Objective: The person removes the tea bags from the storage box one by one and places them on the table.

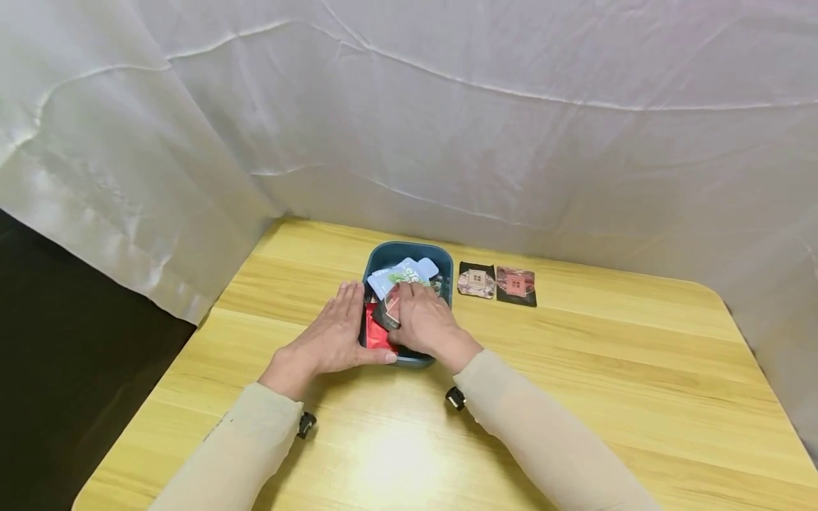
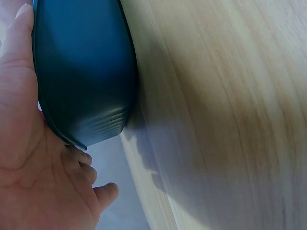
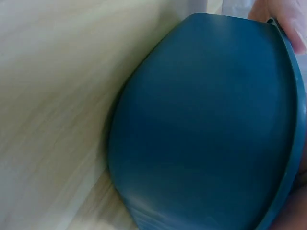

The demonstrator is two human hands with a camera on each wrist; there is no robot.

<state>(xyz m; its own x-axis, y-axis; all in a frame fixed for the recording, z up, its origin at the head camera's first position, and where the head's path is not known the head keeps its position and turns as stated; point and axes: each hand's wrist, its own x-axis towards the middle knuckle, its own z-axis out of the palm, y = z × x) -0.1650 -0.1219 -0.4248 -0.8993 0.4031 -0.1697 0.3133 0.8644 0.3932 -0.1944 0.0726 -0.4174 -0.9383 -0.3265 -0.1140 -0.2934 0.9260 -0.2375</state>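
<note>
Fingers (image 2: 88, 173) against blue bin (image 2: 86, 62)

I wear pale beige long sleeves: my left sleeve (image 1: 230, 451) has a few tiny dark specks near its cuff, and my right sleeve (image 1: 543, 433) looks plain. A small, blocky black device (image 1: 307, 424) sits at my left wrist; a second black device (image 1: 456, 398), with a whitish patch, sits at my right. My fingers (image 1: 355, 304) are bare.

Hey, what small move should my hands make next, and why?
Probably lift the dark packet up out of the blue bin with the right hand. Those fingers appear to pinch it inside, the left hand rests along the bin's left side, which should steady it, and two square packets lie on the table to the right.
</note>
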